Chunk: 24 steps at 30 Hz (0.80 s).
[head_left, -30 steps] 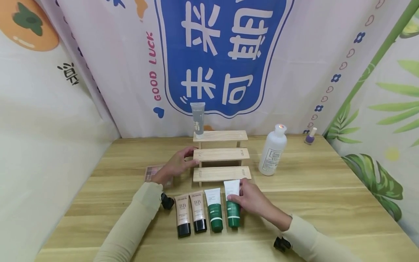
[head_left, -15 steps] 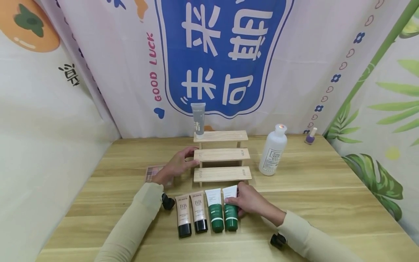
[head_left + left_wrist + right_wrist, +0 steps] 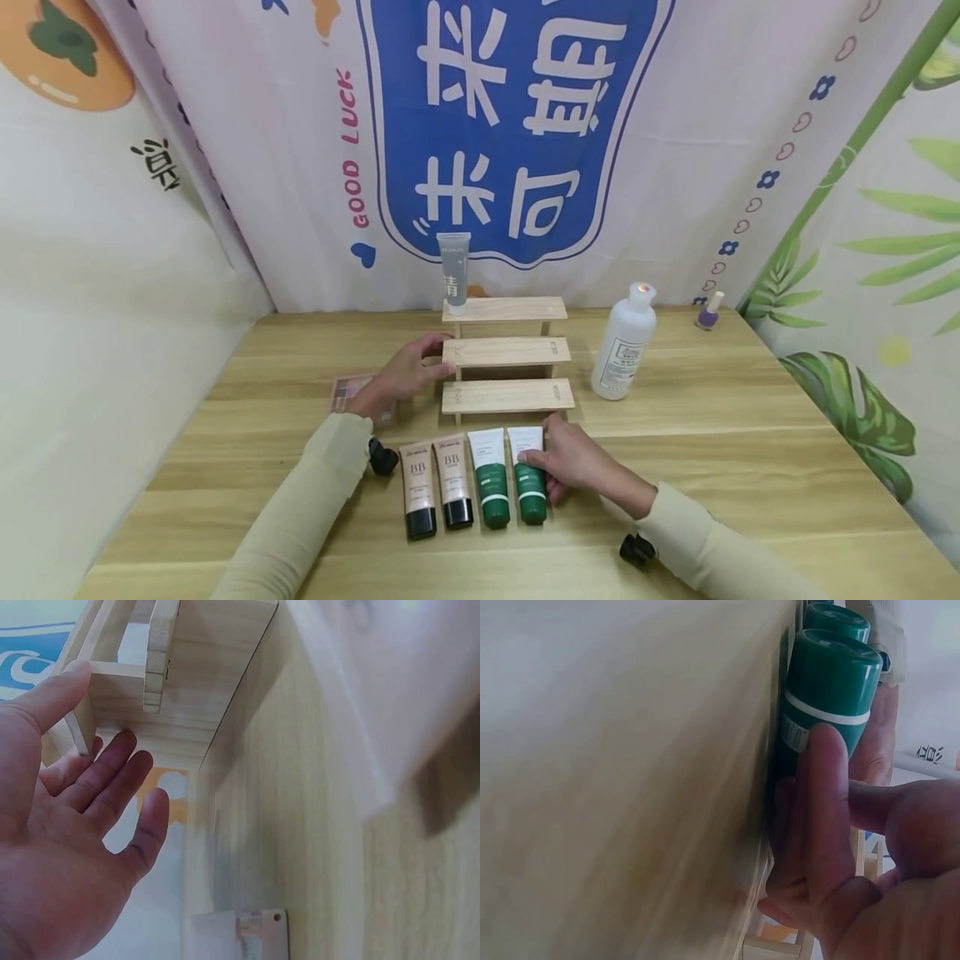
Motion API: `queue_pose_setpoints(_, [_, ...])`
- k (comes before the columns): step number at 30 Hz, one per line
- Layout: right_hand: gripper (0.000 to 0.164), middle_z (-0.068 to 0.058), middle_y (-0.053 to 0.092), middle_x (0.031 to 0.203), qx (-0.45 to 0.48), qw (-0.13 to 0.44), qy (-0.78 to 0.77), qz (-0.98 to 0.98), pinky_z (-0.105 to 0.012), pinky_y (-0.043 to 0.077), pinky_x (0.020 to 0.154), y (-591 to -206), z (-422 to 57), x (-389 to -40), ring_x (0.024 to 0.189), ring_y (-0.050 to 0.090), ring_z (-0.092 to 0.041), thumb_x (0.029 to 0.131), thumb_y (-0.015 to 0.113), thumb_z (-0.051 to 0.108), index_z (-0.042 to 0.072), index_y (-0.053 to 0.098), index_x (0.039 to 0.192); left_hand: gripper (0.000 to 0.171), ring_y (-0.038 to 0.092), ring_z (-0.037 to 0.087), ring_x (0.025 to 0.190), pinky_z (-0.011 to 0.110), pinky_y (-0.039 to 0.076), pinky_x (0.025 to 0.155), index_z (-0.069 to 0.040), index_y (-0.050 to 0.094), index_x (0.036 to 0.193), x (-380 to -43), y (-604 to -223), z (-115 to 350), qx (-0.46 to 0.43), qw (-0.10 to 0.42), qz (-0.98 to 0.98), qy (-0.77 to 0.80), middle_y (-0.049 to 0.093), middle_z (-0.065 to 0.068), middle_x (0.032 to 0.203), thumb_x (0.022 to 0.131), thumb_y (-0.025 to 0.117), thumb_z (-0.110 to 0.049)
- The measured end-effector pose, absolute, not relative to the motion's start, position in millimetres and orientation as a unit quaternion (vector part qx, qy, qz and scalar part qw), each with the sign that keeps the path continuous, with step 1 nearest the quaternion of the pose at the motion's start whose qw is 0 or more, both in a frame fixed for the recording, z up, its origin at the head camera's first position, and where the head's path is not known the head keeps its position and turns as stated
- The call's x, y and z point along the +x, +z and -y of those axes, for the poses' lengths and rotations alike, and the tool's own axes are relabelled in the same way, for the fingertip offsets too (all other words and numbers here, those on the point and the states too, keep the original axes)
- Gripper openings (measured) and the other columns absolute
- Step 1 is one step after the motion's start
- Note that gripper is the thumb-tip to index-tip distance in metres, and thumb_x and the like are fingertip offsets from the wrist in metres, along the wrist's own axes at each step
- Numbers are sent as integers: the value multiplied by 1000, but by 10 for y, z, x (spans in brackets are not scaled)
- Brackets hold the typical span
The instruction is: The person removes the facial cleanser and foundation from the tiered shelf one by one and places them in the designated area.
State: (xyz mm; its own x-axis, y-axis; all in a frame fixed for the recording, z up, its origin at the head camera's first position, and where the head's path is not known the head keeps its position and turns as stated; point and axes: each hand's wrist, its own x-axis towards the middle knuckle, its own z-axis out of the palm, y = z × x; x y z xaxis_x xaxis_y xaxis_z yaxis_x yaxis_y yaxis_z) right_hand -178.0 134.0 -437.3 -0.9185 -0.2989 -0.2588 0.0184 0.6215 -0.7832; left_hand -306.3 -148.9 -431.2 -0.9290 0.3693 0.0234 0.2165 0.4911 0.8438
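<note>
In the head view, four-fingered grip and thumb of my left hand (image 3: pixel 408 369) hold the left end of the middle shelf on a three-step wooden rack (image 3: pixel 510 352); the left wrist view has the thumb (image 3: pixel 64 690) on the shelf's edge. My right hand (image 3: pixel 576 457) holds a white-and-green squeeze tube (image 3: pixel 531 493) lying on the table, thumb over its top and fingers along its right side. A matching tube (image 3: pixel 492 492) lies to its left, then two beige BB cream tubes (image 3: pixel 418 483) with black caps, all in a row before the rack.
A grey tube (image 3: pixel 454 271) stands on the rack's top shelf, at its left end. Right of the rack are a white bottle (image 3: pixel 624 346) and a purple nail polish (image 3: pixel 708 315). A makeup palette (image 3: pixel 345 392) lies partly under my left wrist. Printed curtains hang behind.
My right hand has brought its tube down and slightly left to lie level beside the other green tube. My left hand has stayed on the rack.
</note>
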Motion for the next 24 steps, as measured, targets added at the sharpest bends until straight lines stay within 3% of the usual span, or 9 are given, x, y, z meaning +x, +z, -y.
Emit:
queue_pose_setpoints(7, [64,-11,62,55,-87,187,-409,-889,-35,53,41,-4315,-1399,-1791,38,60,-16,92,69,29,-16,40,127,57,46,33,133,50,35,111,-13,47,142,-3060,-4294,1459,177,74,-859,475,53,11,138,92,70,-23])
queue_pose_setpoints(12, [67,-10,63,57,-101,167,-397,-897,-35,55,45,-4044,-1428,-1852,42,61,-17,93,67,33,-15,41,132,57,46,33,132,50,35,111,-11,46,142,-3059,-4308,1452,179,68,-860,473,53,12,138,92,70,-23])
queue_pose_setpoints(16, [68,-9,65,68,-128,104,-411,-897,-33,56,51,-3694,-1380,-1992,52,63,-19,93,66,35,-7,40,140,55,46,33,132,50,35,111,-12,47,141,-3063,-4319,1451,183,67,-858,475,54,12,138,92,69,-23])
queue_pose_setpoints(20, [59,-8,68,83,-167,13,-448,-878,-32,57,59,-3462,-1219,-2275,65,67,-23,93,67,33,-1,45,137,55,46,32,132,50,34,112,-13,47,141,-3072,-4334,1474,181,70,-856,479,54,11,138,92,70,-26])
queue_pose_setpoints(24, [59,-11,67,105,-181,-52,-476,-859,-33,57,78,-3372,-964,-2601,91,68,-25,92,69,30,1,45,137,56,45,32,133,52,33,112,-15,48,141,-3068,-4347,1503,179,76,-854,483,54,9,139,92,70,-29])
